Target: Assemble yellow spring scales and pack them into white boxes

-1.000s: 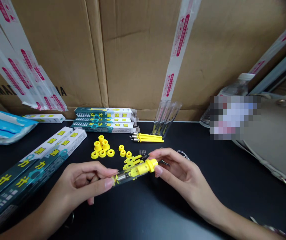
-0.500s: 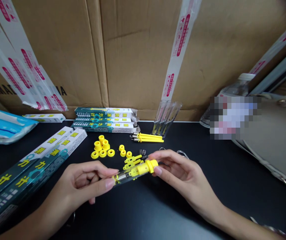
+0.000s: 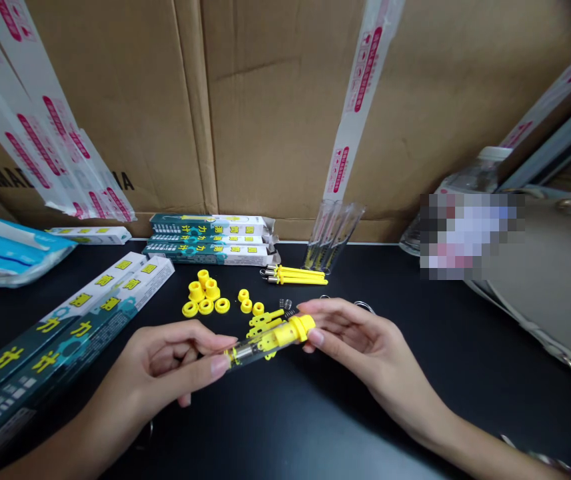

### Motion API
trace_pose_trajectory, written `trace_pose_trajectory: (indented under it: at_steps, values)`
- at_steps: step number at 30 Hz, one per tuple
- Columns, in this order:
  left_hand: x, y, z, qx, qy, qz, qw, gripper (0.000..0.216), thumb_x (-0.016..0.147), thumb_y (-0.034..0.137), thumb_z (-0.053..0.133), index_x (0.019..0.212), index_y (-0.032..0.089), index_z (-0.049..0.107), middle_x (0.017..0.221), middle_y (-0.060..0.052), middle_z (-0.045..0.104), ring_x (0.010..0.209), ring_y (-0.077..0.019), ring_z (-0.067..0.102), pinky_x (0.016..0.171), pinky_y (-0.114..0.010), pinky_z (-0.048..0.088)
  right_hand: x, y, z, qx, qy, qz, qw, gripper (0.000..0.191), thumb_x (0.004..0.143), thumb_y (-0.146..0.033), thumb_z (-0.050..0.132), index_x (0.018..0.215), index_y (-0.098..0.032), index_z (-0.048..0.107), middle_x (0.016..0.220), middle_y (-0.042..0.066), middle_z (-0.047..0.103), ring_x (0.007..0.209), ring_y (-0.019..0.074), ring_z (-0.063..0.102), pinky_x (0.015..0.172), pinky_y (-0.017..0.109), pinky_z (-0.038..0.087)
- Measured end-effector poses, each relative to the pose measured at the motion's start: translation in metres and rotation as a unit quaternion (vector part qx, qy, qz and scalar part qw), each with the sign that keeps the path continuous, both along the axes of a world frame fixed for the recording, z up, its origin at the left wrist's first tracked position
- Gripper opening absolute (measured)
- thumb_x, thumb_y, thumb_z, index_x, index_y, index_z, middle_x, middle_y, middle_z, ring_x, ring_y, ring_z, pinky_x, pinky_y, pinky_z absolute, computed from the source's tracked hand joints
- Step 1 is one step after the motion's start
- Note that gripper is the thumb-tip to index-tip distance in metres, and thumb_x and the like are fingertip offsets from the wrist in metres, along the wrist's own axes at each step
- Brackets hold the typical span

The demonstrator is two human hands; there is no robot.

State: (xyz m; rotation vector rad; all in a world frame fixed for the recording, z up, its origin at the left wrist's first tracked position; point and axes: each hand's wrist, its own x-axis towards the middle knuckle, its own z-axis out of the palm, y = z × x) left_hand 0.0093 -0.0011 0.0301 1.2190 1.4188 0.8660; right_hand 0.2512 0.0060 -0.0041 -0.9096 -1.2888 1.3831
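Note:
Between my hands is a tubular spring scale (image 3: 254,351), a clear tube with a metal spring and yellow parts inside, tilted up to the right. My left hand (image 3: 185,363) pinches the tube's lower left end between thumb and fingers. At the other end, my right hand (image 3: 352,337) has thumb and fingers closed around the yellow end cap (image 3: 302,327), which sits in the tube's mouth. Just behind the tube lie yellow flat pieces (image 3: 264,320), partly hidden by it, and small springs (image 3: 286,305).
Yellow collars and rings (image 3: 206,306) lie behind my left hand. Yellow rods with springs (image 3: 298,275) lie before upright clear tubes (image 3: 332,237). Printed boxes (image 3: 210,255) are stacked at the back; longer boxes (image 3: 72,333) lie left. A bottle (image 3: 485,170) and a bag (image 3: 555,287) stand right.
My right fingers have shifted slightly on the yellow cap. Both hands and the spring scale otherwise stay nearly in place.

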Motion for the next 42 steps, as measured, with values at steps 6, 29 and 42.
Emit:
trace_pose_trajectory:
  at_steps: [6,29,42]
  values:
    - [0.0,-0.001,0.0,0.002,0.0,-0.005,1.0,0.017,0.062,0.037,0.079,0.073,0.025,0.082,0.055,0.003,0.062,0.049,-0.0076,0.04,0.044,-0.014,0.039,-0.003,0.0,0.001,0.014,-0.045,-0.022,0.999,0.011,0.089,-0.032,0.072,0.095,-0.023,0.076,0.085,-0.001,0.071,0.07,0.0087,0.064,0.067,0.017,0.057]
    - [-0.005,0.004,-0.011,0.041,0.028,-0.007,0.999,0.024,0.063,0.039,0.08,0.083,0.027,0.083,0.082,-0.002,0.078,0.082,-0.0212,0.068,0.073,-0.025,0.052,-0.001,0.0,-0.004,0.01,-0.166,-0.025,0.986,0.036,0.095,-0.052,0.057,0.082,-0.019,0.06,0.076,-0.003,0.056,0.056,0.0103,0.064,0.057,0.024,0.051]
    - [-0.006,0.005,-0.008,0.024,0.011,-0.015,1.0,0.022,0.063,0.039,0.08,0.081,0.025,0.083,0.082,-0.003,0.08,0.083,-0.0229,0.071,0.075,-0.027,0.054,-0.004,-0.004,-0.004,0.034,-0.117,0.0,0.993,0.026,0.095,-0.041,0.061,0.114,-0.023,0.062,0.097,0.004,0.058,0.074,0.014,0.057,0.05,0.022,0.06]
